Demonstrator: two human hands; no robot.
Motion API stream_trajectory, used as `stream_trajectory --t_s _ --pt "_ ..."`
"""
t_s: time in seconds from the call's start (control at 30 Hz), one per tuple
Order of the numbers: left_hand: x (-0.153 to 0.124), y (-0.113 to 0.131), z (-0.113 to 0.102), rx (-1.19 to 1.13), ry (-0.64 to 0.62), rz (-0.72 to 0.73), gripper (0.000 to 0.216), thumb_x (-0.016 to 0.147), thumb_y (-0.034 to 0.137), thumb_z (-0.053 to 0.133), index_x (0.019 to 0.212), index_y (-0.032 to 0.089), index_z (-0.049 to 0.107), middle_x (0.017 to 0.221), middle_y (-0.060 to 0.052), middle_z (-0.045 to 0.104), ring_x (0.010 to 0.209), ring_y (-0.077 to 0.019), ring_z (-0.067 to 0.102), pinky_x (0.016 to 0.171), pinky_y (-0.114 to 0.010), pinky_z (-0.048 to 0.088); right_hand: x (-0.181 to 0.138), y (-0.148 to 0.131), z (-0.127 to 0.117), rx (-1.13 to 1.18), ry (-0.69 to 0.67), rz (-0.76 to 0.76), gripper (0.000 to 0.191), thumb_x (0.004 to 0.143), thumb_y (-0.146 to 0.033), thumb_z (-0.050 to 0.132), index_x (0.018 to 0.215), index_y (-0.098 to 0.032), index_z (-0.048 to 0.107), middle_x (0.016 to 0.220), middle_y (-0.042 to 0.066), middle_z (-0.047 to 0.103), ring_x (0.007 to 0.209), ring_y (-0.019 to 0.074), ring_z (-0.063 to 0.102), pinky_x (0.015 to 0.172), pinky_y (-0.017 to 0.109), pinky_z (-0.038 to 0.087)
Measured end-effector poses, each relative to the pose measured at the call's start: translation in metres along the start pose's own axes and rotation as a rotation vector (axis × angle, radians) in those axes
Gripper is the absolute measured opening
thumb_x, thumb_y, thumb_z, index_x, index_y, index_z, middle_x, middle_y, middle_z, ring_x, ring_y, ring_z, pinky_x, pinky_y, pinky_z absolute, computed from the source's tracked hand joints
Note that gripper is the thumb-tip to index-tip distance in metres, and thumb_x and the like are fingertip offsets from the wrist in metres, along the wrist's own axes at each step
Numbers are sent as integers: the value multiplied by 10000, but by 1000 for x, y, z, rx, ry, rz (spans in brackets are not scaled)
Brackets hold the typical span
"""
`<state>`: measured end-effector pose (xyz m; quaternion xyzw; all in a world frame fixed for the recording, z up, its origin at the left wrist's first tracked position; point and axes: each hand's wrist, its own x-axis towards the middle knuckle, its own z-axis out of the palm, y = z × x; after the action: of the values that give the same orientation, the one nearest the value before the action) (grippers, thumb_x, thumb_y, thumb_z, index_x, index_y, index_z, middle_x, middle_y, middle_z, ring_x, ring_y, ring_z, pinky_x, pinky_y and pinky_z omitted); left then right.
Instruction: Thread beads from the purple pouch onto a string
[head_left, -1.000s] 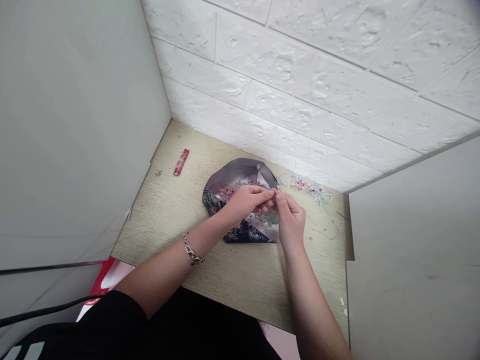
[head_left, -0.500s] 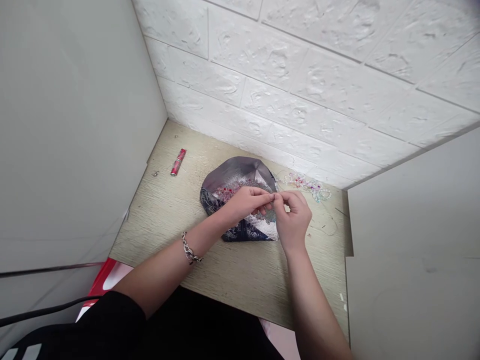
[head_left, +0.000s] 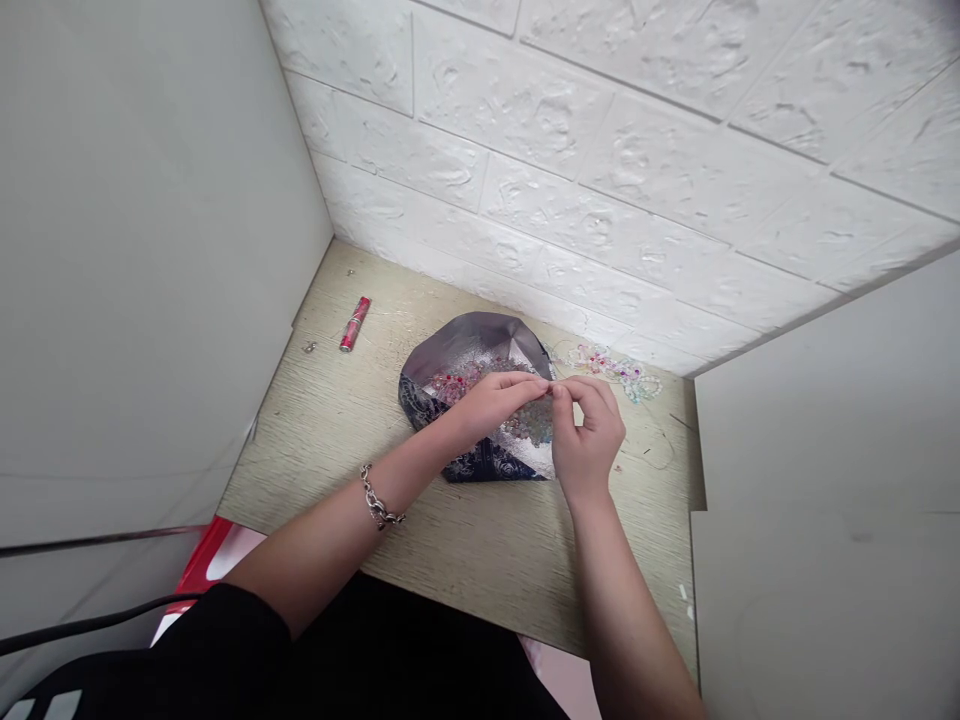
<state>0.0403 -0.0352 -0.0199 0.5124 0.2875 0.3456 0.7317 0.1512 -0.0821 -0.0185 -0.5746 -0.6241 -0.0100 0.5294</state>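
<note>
My left hand (head_left: 491, 403) and my right hand (head_left: 586, 436) meet fingertip to fingertip just above an open silvery fabric pouch (head_left: 465, 350) with a dark patterned outside. Both hands are pinched closed on something too small to make out, perhaps a bead or thread. Small coloured beads (head_left: 459, 379) lie inside the pouch, under my fingers. A chain bracelet (head_left: 377, 502) sits on my left wrist.
A red tube (head_left: 355, 324) lies at the back left of the wooden desk (head_left: 337, 440), with a small metal bit (head_left: 309, 347) near it. A beaded string (head_left: 615, 367) lies by the white brick wall (head_left: 600, 170). Grey panels stand left and right.
My right hand has turned and curled its fingers more tightly toward the left fingertips. The view shifted slightly; the pouch stays put.
</note>
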Motion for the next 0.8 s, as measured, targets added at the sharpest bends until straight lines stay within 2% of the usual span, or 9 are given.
stream_trajectory --t_s 0.1,0.2,0.3,0.37,0.5,0.63,0.7,0.8 --pt "-1 3 0 65 -40 34 213 697 311 525 727 119 614 747 -43 594 788 -115 515 775 -270 374 0 0 -1 21 12 36 129 775 -196 441 694 -192 541 723 11 541 737 124 505 698 272 404" --pt "-3 7 0 135 -44 67 190 679 304 548 663 121 598 666 -19 567 666 -89 496 669 -240 384 0 1 -2 85 37 114 143 786 -229 419 700 -186 524 724 10 527 732 124 502 700 274 402" --pt "-3 9 -2 92 42 126 191 691 311 539 640 132 578 594 9 519 543 -53 445 539 -199 359 -1 6 1 194 -18 255 186 808 -279 365 785 -185 523 759 15 542 692 120 521 675 275 417" --pt "-3 11 -5 -2 171 192 177 701 315 531 666 146 570 529 33 460 470 -38 398 470 -185 329 -2 10 5 221 -162 339 215 805 -304 353 845 -188 531 778 21 565 660 121 532 647 274 424" --pt "-3 19 -12 -196 436 349 148 710 316 524 686 171 541 450 72 307 375 -25 283 382 -175 263 -10 11 16 157 -620 343 186 753 -238 411 824 -199 578 750 11 604 674 126 544 644 265 419" --pt "-4 25 -16 -272 564 395 135 712 316 519 683 184 529 441 77 257 340 -25 230 334 -182 204 -16 2 20 261 -984 330 290 701 -89 345 741 -203 608 701 -18 620 656 107 543 631 250 422" --pt "-3 25 -16 -280 584 394 132 712 311 520 680 183 531 442 75 258 340 -25 234 331 -183 207 -17 -2 20 407 -1108 338 315 711 -87 331 771 -214 614 738 -29 628 677 102 549 647 254 436" --pt "-3 24 -15 -284 585 377 133 710 308 520 677 181 534 443 74 261 341 -24 241 330 -179 212 -19 -4 22 631 -1169 386 314 736 -123 354 896 -241 597 829 -40 635 774 103 563 738 290 448"
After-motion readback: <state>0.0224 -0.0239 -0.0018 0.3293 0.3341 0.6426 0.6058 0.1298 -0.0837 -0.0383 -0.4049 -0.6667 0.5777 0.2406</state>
